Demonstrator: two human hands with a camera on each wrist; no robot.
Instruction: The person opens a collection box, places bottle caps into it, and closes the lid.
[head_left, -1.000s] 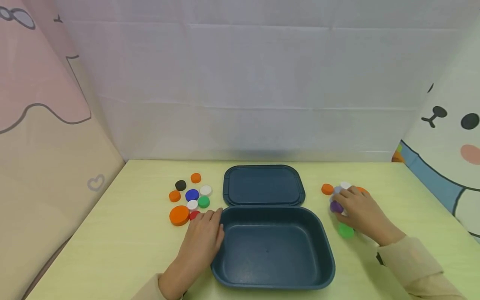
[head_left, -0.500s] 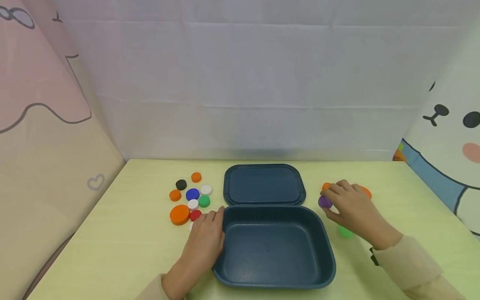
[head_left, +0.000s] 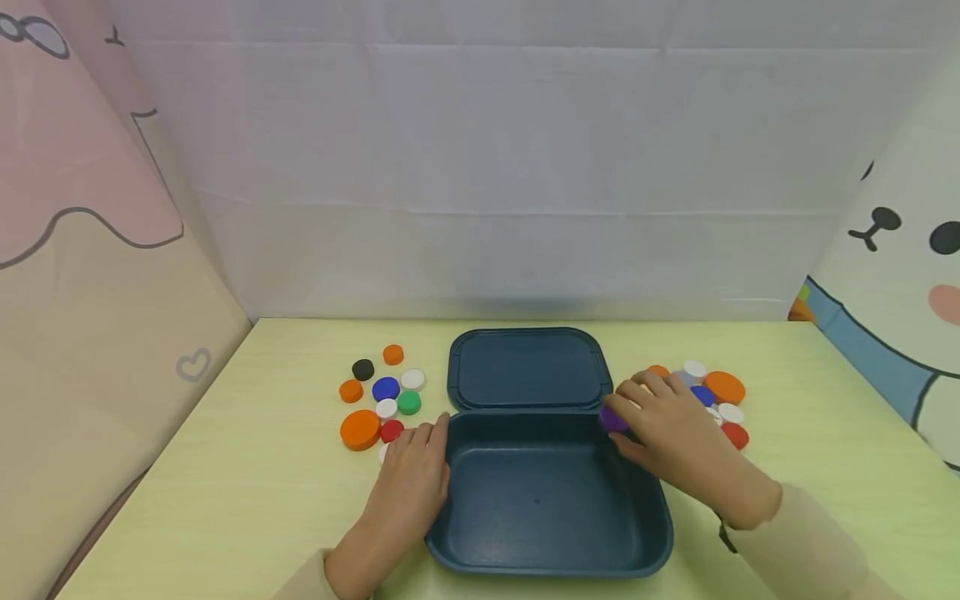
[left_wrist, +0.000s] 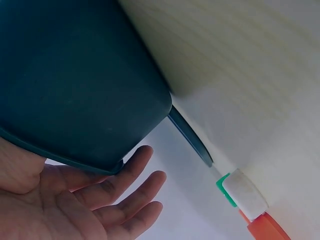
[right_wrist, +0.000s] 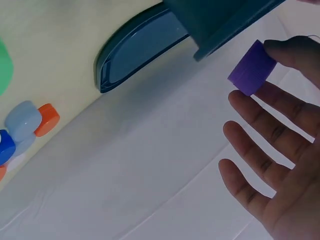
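Observation:
My right hand (head_left: 667, 433) pinches a purple bottle cap (head_left: 612, 419) between thumb and fingers, at the back right corner of the dark blue plastic box (head_left: 551, 558). In the right wrist view the cap (right_wrist: 252, 69) shows ridged sides, just off the box's rim (right_wrist: 235, 32); the other fingers (right_wrist: 250, 155) extend loosely. On the box's left rim rests my left hand (head_left: 408, 471). Its fingers (left_wrist: 137, 200) look relaxed in the left wrist view, beside the box wall (left_wrist: 75, 90), and its thumb is mostly hidden there.
A flat dark blue lid (head_left: 529, 369) lies behind the box. Several bottle caps are grouped on the table's left, including a large orange cap (head_left: 360, 430). Another group lies on the right, with a large orange cap (head_left: 724, 387) and a red cap (head_left: 736, 435).
My right hand has lifted the purple cap from the right-hand group and carried it left to the box, uncovering other caps. The left hand stays on the rim.

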